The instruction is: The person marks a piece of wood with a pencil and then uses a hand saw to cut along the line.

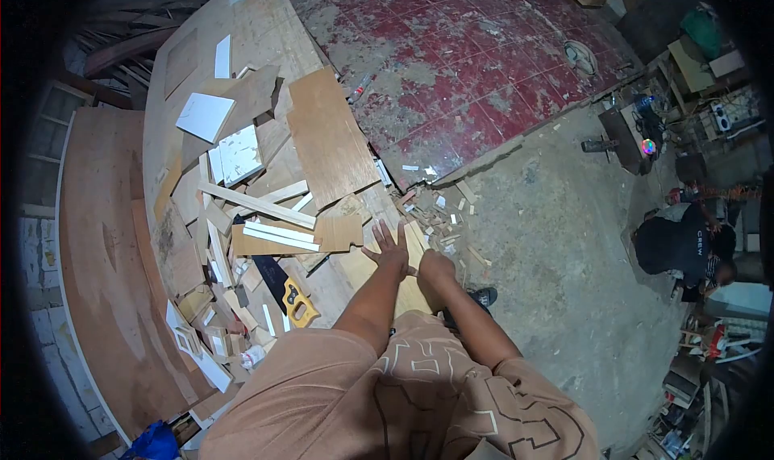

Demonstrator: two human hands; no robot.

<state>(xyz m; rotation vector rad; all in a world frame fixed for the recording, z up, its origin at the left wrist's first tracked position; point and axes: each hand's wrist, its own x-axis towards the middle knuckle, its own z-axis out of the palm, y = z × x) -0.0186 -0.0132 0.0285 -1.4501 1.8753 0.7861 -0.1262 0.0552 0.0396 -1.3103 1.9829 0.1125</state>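
Left hand (pixel 392 251): pressed flat on the pale board (pixel 360 268), fingers spread wide.
Right hand (pixel 436 268): just beside the left, curled into a fist; contents unclear.
Board: at the scrap pile's edge.
Handsaw (pixel 289 293): yellow-handled, near the board.

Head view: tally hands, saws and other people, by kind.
hands: 2 (left hand, right hand)
saw: 1
other person: 1
total: 4
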